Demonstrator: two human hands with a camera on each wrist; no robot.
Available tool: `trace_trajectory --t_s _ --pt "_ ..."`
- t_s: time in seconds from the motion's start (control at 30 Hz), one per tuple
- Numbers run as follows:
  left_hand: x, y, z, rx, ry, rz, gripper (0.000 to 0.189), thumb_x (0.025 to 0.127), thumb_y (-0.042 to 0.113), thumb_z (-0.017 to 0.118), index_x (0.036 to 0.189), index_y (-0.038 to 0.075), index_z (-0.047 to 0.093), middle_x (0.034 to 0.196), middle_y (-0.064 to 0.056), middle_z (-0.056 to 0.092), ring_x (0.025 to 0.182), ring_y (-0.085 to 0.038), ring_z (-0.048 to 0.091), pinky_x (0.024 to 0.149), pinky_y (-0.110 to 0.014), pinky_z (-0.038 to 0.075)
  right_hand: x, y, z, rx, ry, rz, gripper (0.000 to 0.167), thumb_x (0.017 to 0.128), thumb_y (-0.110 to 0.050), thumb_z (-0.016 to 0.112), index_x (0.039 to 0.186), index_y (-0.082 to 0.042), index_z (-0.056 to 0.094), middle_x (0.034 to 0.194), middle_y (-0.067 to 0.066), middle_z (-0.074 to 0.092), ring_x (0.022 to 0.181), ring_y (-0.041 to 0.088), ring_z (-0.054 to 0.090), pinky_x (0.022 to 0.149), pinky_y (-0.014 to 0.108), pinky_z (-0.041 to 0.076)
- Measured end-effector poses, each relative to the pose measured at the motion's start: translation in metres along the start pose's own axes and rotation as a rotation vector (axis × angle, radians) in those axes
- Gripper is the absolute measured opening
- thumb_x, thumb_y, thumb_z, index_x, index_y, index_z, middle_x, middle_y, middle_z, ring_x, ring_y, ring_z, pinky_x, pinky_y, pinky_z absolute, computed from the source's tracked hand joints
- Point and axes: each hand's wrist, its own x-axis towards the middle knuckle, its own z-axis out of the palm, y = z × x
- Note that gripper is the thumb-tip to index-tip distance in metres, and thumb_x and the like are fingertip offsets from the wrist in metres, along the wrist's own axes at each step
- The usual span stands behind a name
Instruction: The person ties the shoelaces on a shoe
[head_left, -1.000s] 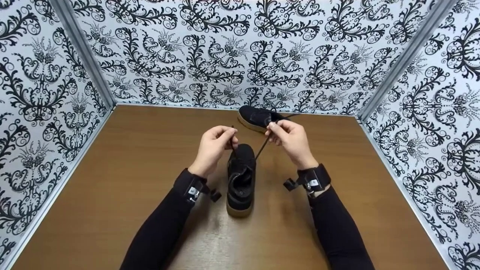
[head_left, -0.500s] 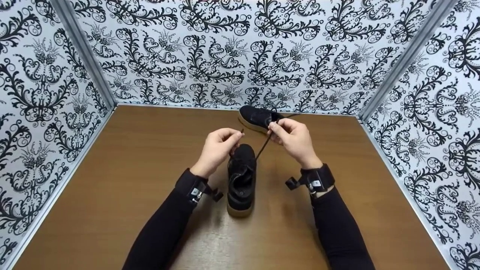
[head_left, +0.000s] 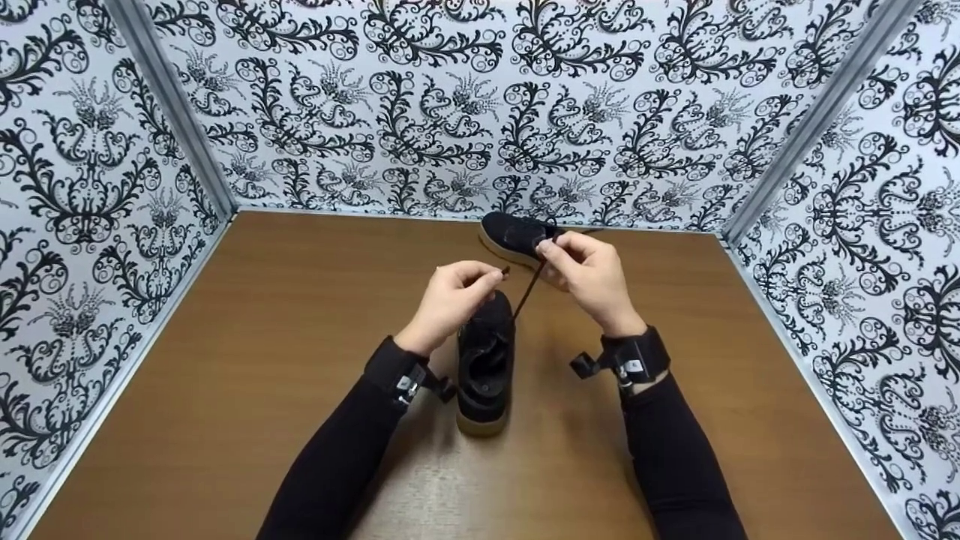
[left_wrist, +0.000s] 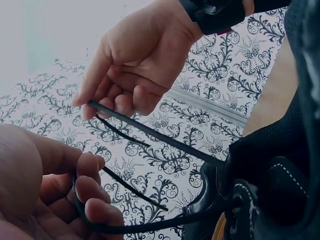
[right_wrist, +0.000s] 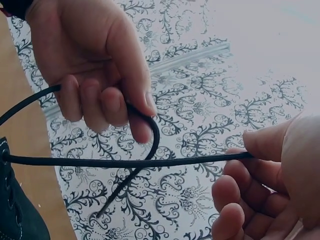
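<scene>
From where I stand, a black shoe (head_left: 484, 409) sits upright on the brown table (head_left: 300, 315), its tan heel toward the person and its toe pointing away. Both hands are up over its front, a little apart from each other, and each has hold of a lace. The left hand (head_left: 454, 300) pinches the left lace (right_wrist: 156, 137) between thumb and forefinger; the lace runs up from the shoe, passes across the curled fingers, then bends over and hangs with a loose tip. The right hand (head_left: 592, 281) grips the right lace (head_left: 529, 291) the same way, drawn fairly straight from the side of the shoe up to the fingertips, with a short end dangling past them. Seen from the right wrist, the left lace crosses the right one between the hands; I can't tell whether they touch there. A second shoe (head_left: 514, 231) lies farther back, near the rear edge of the table, partly hidden behind the right hand. Black sleeves (head_left: 337, 450) cover both arms, with black straps (head_left: 637, 356) round the wrists. Black-and-white scrolled paper (head_left: 450, 112) covers the walls, with grey metal posts (head_left: 176, 112) in the corners.
</scene>
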Motion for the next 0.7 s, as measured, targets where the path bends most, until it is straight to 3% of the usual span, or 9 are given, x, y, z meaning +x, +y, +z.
trace_trajectory --t_s 0.27,0.5,0.63,0.7 --pt "0.0025 -0.0031 0.0027 0.022 -0.029 -0.008 0.023 0.109 0.017 0.071 0.112 -0.004 0.082 0.079 0.004 0.068 0.073 -0.011 0.062 0.068 -0.024 0.049 0.0031 -0.0035 0.0030 0.100 -0.009 0.056 0.033 0.104 -0.020 0.082 0.099 0.012 0.075 0.074 0.016 0.067 0.059 0.014 0.057 0.051 0.023 0.046" --pt "0.0045 -0.0047 0.0035 0.021 -0.027 -0.014 0.025 0.109 0.018 0.071 0.112 -0.005 0.082 0.081 -0.004 0.070 0.075 -0.012 0.063 0.068 -0.024 0.049 0.0059 -0.0038 0.0058 0.187 -0.013 0.072 0.033 0.103 -0.023 0.084 0.099 0.009 0.076 0.073 0.014 0.067 0.057 0.015 0.054 0.047 0.023 0.038" --pt "0.0059 -0.0025 0.0065 -0.014 -0.042 -0.017 0.025 0.110 0.016 0.070 0.114 -0.006 0.081 0.085 -0.016 0.071 0.075 -0.013 0.063 0.068 -0.024 0.049 0.0059 -0.0037 0.0060 0.206 -0.020 0.062 0.036 0.104 -0.022 0.082 0.098 0.012 0.073 0.074 0.010 0.069 0.055 0.012 0.054 0.046 0.020 0.038" --pt "0.0079 -0.0027 0.0084 -0.040 -0.055 -0.011 0.025 0.110 0.014 0.068 0.115 -0.009 0.079 0.084 -0.016 0.069 0.072 -0.012 0.060 0.066 -0.023 0.047 0.0057 -0.0031 0.0056 0.209 -0.017 0.060 0.035 0.104 -0.022 0.082 0.097 0.012 0.073 0.074 0.010 0.070 0.054 0.012 0.053 0.046 0.020 0.037"
